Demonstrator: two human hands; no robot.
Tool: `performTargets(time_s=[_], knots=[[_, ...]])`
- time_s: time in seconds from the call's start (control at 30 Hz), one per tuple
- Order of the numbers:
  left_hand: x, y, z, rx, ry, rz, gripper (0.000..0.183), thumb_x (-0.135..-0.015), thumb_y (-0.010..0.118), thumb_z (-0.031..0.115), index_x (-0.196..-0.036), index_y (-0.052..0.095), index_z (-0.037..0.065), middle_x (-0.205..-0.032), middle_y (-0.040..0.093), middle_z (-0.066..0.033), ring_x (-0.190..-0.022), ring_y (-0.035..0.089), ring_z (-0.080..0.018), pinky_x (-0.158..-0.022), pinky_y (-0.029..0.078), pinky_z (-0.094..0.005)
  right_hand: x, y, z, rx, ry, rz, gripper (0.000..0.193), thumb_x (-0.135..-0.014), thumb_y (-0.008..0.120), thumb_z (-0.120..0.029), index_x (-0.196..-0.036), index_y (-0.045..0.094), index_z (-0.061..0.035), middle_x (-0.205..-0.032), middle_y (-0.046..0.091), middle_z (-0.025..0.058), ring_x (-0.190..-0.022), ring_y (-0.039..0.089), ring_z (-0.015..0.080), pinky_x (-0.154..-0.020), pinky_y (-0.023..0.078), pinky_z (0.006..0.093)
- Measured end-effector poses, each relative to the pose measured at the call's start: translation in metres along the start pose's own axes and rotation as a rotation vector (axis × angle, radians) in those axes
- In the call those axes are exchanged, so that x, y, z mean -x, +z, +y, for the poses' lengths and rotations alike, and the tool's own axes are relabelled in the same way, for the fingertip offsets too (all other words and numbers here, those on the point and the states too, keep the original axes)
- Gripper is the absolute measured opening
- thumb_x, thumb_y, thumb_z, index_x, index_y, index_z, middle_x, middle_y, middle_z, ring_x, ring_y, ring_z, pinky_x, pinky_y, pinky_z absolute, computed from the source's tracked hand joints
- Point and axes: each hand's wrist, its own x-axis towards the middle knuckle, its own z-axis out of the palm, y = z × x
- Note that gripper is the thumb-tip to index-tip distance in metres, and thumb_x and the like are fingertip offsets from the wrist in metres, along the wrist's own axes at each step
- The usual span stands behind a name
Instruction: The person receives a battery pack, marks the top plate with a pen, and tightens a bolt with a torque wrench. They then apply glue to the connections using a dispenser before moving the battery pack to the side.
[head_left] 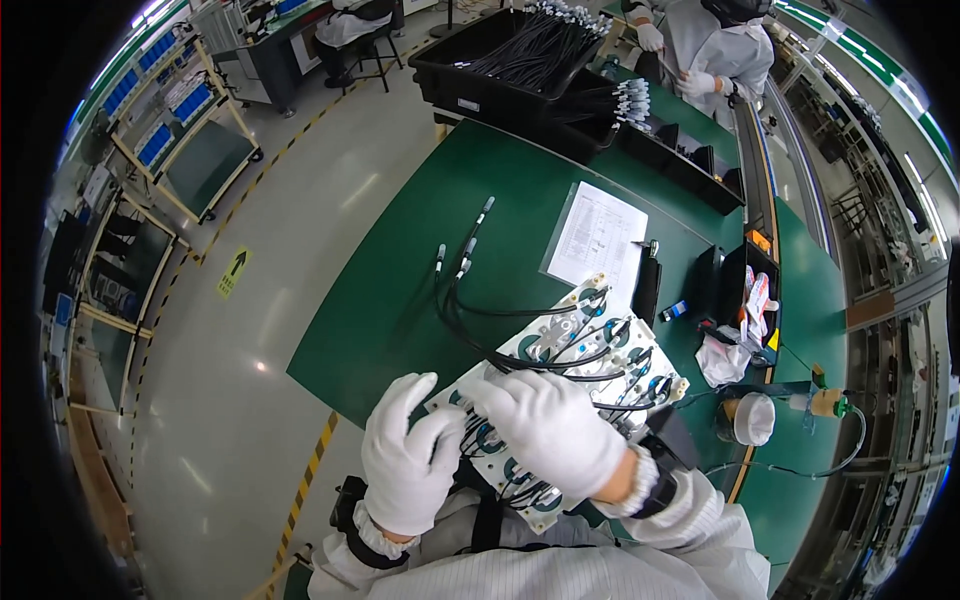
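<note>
A white metal plate [532,340] with round green parts lies at the near edge of the green table, partly under my hands. Several black cables [545,364] run from it to the left, their silver connector ends [470,255] resting on the table top. My left hand [408,462], in a white glove, hovers beside the plate's left corner, thumb and fingers apart with nothing visible between them. Over the plate, my gloved right hand [550,425] has its fingers curled downward next to the cables. Whatever its fingertips hold, if anything, is hidden.
Beyond the plate lie a printed sheet [598,235] and a black tool [649,285]. Black bins [490,85] of cables stand at the far edge. To the right are a black box [748,290] and a white cup [753,420]. A co-worker [710,60] stands far right.
</note>
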Motion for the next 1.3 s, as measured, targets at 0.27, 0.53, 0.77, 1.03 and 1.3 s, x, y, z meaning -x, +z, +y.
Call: performTargets(time_s=[0.27,0.53,0.77,1.03,1.3], knots=[[-0.006,-0.003,0.008,-0.277,0.043,-0.176,0.016,-0.072,0.070,0.013,-0.083,0.059,0.007,-0.112,0.058,-0.0063,-0.100,0.056,-0.0279,-0.090,0.045,-0.0430,0.001,0.013,0.008,0.030,-0.021,-0.115,0.018,-0.069,0.061,-0.008,-0.087,0.057,-0.0066,-0.071,0.058,0.0040,-0.068,0.059,0.0205,-0.055,0.048,0.0317],[-0.031,-0.002,-0.003,-0.133,-0.037,-0.549,0.017,-0.070,0.065,0.012,-0.082,0.060,0.000,-0.110,0.059,-0.0213,-0.081,0.062,-0.0330,-0.072,0.051,-0.0405,0.001,0.022,0.013,0.087,-0.103,-0.001,0.014,-0.068,0.060,-0.008,-0.079,0.052,-0.0066,-0.065,0.052,0.0047,-0.061,0.057,0.0199,-0.051,0.048,0.0298],[-0.040,-0.007,-0.007,-0.166,-0.016,-0.599,0.012,-0.075,0.061,0.010,-0.082,0.056,0.002,-0.107,0.060,-0.0214,-0.068,0.062,-0.0333,-0.063,0.052,-0.0406,-0.003,0.022,0.007,0.140,-0.075,0.017,0.012,-0.068,0.058,-0.007,-0.072,0.047,-0.0072,-0.063,0.050,0.0048,-0.061,0.058,0.0185,-0.047,0.049,0.0292],[-0.026,-0.002,-0.007,-0.123,-0.046,-0.421,0.011,-0.078,0.062,0.007,-0.087,0.057,0.002,-0.109,0.062,-0.0174,-0.067,0.063,-0.0321,-0.061,0.052,-0.0391,-0.002,0.025,-0.005,0.122,0.218,-0.050,0.011,-0.076,0.059,-0.013,-0.081,0.054,-0.0058,-0.065,0.058,0.0075,-0.064,0.063,0.0233,-0.050,0.050,0.0342],[0.002,-0.026,0.008,-0.061,0.139,-0.237,0.017,-0.070,0.072,0.013,-0.085,0.064,0.010,-0.119,0.054,-0.0163,-0.106,0.055,-0.0380,-0.085,0.048,-0.0438,0.052,0.003,0.005,-0.091,0.124,0.049,0.021,-0.074,0.069,-0.013,-0.094,0.061,-0.0103,-0.100,0.063,0.0012,-0.082,0.063,0.0212,-0.065,0.052,0.0332]])
